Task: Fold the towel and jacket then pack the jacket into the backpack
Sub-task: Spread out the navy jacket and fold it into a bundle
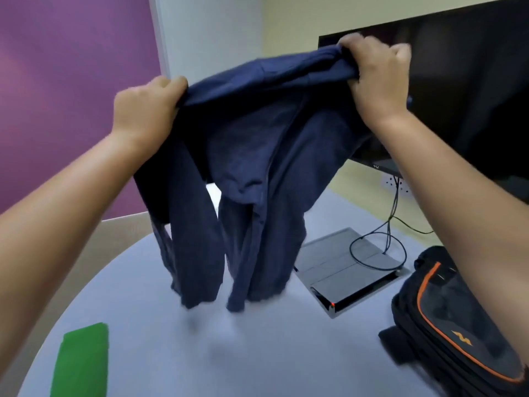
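A navy blue jacket (257, 156) hangs in the air above the round table, its sleeves and hem dangling just over the surface. My left hand (146, 107) grips its upper left edge. My right hand (375, 75) grips the upper right edge, held higher and farther back. A green towel (83, 362), folded into a narrow strip, lies on the table at the lower left. A black backpack (452, 325) with orange trim lies on the table at the lower right, partly behind my right forearm.
The pale grey round table (177, 333) fills the lower view. A flat dark box (343, 270) with a red light and a looped cable (380, 245) sits behind the jacket. A large black screen (463, 96) hangs on the right wall. A purple wall stands left.
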